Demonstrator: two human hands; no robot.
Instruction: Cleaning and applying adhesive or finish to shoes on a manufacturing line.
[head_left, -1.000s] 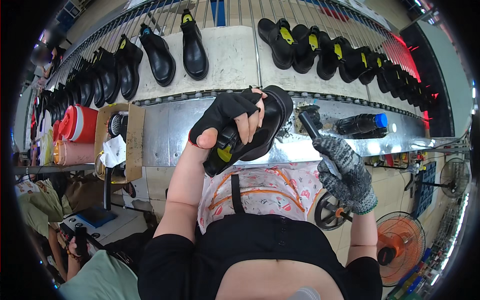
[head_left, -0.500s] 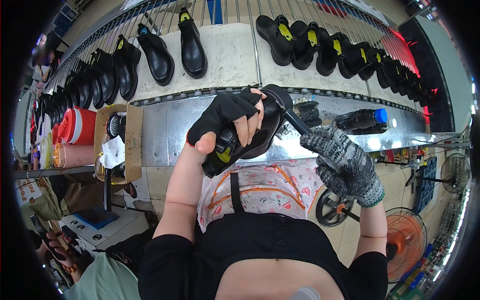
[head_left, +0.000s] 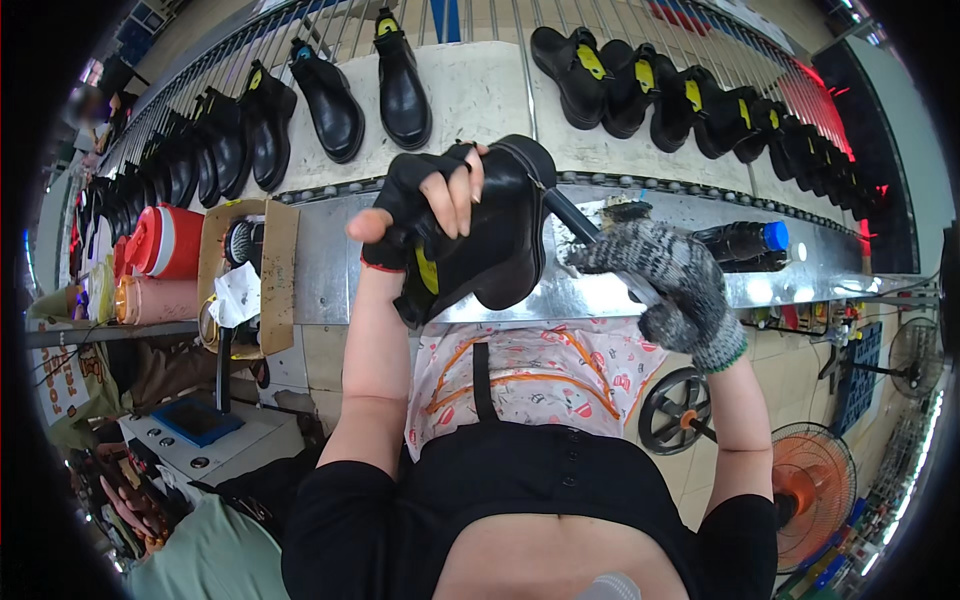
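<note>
A black ankle boot (head_left: 505, 240) with a yellow patch inside its opening is held up over the metal bench edge, its toe and sole turned away from me. My left hand (head_left: 428, 203), in a black fingerless glove, grips the boot by its upper, fingers wrapped across it and thumb pointing out. In a grey knitted glove, my right hand (head_left: 665, 285) is closed on a slim, dark stick-like tool (head_left: 571, 214). The tool's far end meets the boot's sole edge near the toe; its exact kind cannot be made out.
Black boots (head_left: 404, 95) stand in rows on the conveyor (head_left: 470, 80) beyond the bench (head_left: 325, 250). On the left are a cardboard box (head_left: 280, 280) and a red jug (head_left: 160, 240). Dark bottles (head_left: 735, 240) lie at right. A fan (head_left: 810, 480) and another person's sleeve (head_left: 210, 545) are nearby.
The boot and my left hand have shifted slightly up and left, the boot turning to show more of its side. My right hand has moved up with the tool still at the sole edge.
</note>
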